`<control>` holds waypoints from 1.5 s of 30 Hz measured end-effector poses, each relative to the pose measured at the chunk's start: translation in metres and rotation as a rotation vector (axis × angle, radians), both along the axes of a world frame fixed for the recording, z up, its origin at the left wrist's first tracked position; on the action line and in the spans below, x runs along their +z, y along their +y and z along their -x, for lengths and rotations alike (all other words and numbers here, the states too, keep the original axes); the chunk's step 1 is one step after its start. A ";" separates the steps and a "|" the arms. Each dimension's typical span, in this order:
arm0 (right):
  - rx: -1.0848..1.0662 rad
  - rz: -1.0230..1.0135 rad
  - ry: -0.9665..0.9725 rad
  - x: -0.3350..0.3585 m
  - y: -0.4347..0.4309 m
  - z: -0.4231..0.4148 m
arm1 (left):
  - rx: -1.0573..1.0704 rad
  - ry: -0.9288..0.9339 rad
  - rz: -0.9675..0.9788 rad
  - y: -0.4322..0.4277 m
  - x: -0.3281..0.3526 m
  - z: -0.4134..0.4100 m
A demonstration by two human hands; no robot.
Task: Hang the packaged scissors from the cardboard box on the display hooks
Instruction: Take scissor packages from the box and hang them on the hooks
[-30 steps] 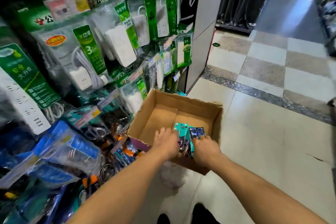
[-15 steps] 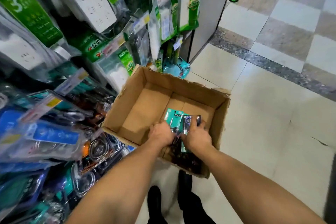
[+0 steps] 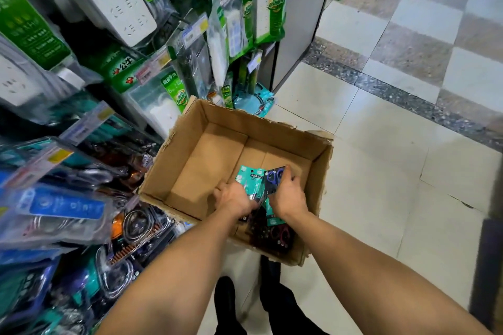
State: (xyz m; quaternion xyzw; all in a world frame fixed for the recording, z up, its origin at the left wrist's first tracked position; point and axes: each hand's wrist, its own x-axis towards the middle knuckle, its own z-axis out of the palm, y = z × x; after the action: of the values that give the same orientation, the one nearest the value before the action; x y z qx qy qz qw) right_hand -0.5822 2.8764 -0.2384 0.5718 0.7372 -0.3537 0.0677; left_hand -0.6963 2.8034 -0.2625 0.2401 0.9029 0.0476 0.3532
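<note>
2 hands reach into the near right corner of the box (image 3: 185, 149), where the packs of scissors lie in a loose heap against the near wall. The right hand (image 3: 290, 196) pinches a dark pack (image 3: 273, 175) of blue-handled scissors, with its fingertips (image 3: 294, 181) curled over the pack's right edge and the pack tilted up off the heap. The left hand (image 3: 234, 198) sits just beside it, touching a teal pack (image 3: 248, 175). Its fingers bend down out of sight, so I cannot tell whether they grip or merely press. Both packs lie with the long axis running away from the person, the header card at the far end. More packs (image 3: 272, 234) lie below the wrists, too dark to count.

What the coming move turns on is direction. The hung scissors (image 3: 130, 226) on the display are to the left of the box and higher, so a pack likely has to travel left and up with its header end leading. The left hand is on that side, while the right hand has the clearer hold. The hooks themselves are hidden behind the hanging goods, so no free hook can be picked out. The step in hand looks like picking up, and none of these packs is hung yet.
</note>
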 end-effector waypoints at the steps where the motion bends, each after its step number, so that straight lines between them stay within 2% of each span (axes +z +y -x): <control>1: -0.006 -0.015 0.021 0.003 0.001 0.000 | -0.002 0.006 -0.005 -0.002 0.003 0.000; 9: -0.040 -0.036 0.159 0.040 0.004 0.002 | 0.090 0.045 -0.178 -0.022 0.048 0.020; 16: 0.105 0.044 0.237 0.096 -0.001 0.008 | 0.112 0.079 -0.411 -0.062 0.113 0.039; 21: 0.216 0.128 0.229 0.140 -0.025 0.010 | 0.059 0.141 -0.488 -0.099 0.153 0.048; 25: 0.379 0.110 0.267 0.170 -0.046 0.018 | 0.042 0.064 -0.526 -0.128 0.177 0.050; 31: 0.495 0.259 0.390 0.195 -0.067 0.037 | 0.107 -0.071 -0.671 -0.176 0.196 0.050; 34: 0.545 0.383 0.431 0.196 -0.080 0.041 | 0.181 -0.105 -0.686 -0.197 0.194 0.044; 37: 0.506 0.465 0.501 0.196 -0.098 0.043 | 0.274 -0.084 -0.684 -0.217 0.192 0.025; 43: 0.369 0.839 0.760 0.194 -0.146 0.032 | 0.718 0.018 -0.792 -0.281 0.195 -0.015; 45: 0.353 0.887 0.783 0.193 -0.171 0.032 | 0.820 0.089 -0.827 -0.306 0.201 -0.025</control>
State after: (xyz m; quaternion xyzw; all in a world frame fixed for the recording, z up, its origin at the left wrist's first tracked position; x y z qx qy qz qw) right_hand -0.6146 2.7053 -0.0452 0.1862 0.5735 -0.7937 0.0808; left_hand -0.6716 2.4972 -0.0615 -0.0091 0.8425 0.5188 0.1449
